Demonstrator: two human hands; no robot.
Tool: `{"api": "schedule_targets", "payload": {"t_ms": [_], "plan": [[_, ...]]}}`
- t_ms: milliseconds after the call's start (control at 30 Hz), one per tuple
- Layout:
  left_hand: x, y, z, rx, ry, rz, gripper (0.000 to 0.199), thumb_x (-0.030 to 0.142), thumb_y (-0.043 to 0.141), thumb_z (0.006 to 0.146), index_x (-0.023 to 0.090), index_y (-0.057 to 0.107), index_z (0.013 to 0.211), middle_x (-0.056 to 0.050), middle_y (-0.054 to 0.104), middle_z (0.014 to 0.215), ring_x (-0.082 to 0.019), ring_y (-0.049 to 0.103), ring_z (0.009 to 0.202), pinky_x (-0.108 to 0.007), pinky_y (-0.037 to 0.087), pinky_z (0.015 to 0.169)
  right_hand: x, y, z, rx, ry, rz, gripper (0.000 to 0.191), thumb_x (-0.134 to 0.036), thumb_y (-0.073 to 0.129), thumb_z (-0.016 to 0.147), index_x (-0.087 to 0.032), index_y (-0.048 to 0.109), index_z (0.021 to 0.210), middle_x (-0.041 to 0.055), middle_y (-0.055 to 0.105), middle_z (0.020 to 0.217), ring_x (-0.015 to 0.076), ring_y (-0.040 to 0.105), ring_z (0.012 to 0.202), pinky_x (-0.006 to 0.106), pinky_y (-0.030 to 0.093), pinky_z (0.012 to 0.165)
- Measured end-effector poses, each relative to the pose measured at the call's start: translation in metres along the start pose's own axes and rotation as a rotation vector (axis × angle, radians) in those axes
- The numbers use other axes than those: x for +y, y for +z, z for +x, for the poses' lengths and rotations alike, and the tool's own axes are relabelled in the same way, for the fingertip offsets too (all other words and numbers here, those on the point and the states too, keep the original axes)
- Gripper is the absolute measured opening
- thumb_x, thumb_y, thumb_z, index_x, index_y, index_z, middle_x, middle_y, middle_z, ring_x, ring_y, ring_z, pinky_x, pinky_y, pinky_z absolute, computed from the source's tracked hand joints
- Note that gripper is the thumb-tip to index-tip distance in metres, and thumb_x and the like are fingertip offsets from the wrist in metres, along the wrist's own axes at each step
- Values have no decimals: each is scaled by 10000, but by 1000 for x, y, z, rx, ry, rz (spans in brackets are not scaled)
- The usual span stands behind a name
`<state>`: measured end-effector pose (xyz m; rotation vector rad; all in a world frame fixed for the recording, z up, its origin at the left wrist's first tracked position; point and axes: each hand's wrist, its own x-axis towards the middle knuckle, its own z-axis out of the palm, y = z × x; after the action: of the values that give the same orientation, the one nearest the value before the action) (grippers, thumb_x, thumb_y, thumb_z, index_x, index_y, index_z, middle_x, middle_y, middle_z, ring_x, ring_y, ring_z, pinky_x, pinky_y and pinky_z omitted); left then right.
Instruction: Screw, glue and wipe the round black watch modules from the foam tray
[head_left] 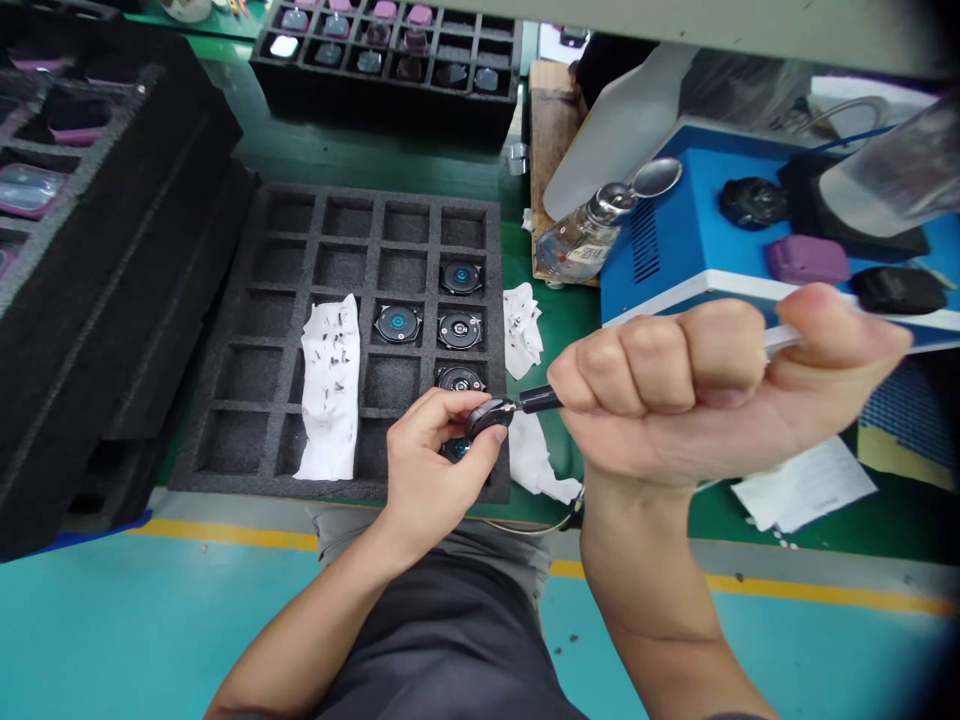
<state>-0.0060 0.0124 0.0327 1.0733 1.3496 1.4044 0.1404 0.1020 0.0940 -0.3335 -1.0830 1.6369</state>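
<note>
Watch (487,418) sits pinched between thumb and fingers of left hand (429,465), above the right-hand column of the foam tray (319,215). Right hand (660,395) wraps a black tool (538,400) in a fist, tip at the watch's edge; contact unclear. Step looks like rim work with that tip. Next move likely calls for steady pinch, small controlled pressure. 5 other watches (397,322) lie in tray pockets, 1 mostly hidden.
</note>
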Motion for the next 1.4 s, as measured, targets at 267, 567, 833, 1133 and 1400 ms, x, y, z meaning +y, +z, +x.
{"api": "schedule_targets", "payload": {"t_ms": [267,567,833,1133,1400], "plan": [[2,0,0,2,-17,1,179,130,792,795,192,770,961,-29,730,895,-148,718,824,-222,597,741,2,-6,-2,-76,-34,71,687,-621,562,871,-230,149,485,-74,106,365,97,113,340,304,267,393],[6,-1,2,8,-87,-32,175,158,820,767,180,764,932,-40,760,878,-165,734,811,-241,609,732,2,-5,-3,-27,-42,84,676,-543,607,868,-235,143,484,-87,94,384,89,106,352,305,270,404],[5,-2,3,1,-148,-58,200,187,832,765,176,747,945,-39,772,879,-154,741,820,-218,596,741,0,-3,1,-85,-54,116,683,-625,489,927,-226,142,494,-79,119,373,82,117,348,286,258,389],[4,-4,5,-20,-154,-149,202,165,824,770,177,713,938,-12,733,846,-121,708,798,-193,586,725,-1,-9,1,-132,-65,152,662,-579,561,902,-229,172,496,-74,162,389,86,172,380,285,295,431],[6,-4,8,-23,-128,-196,206,131,823,749,163,689,903,-1,704,795,-107,692,758,-186,579,711,0,-11,-1,-124,-96,176,667,-607,584,867,-231,178,496,-71,176,383,88,180,375,292,288,431]]}}
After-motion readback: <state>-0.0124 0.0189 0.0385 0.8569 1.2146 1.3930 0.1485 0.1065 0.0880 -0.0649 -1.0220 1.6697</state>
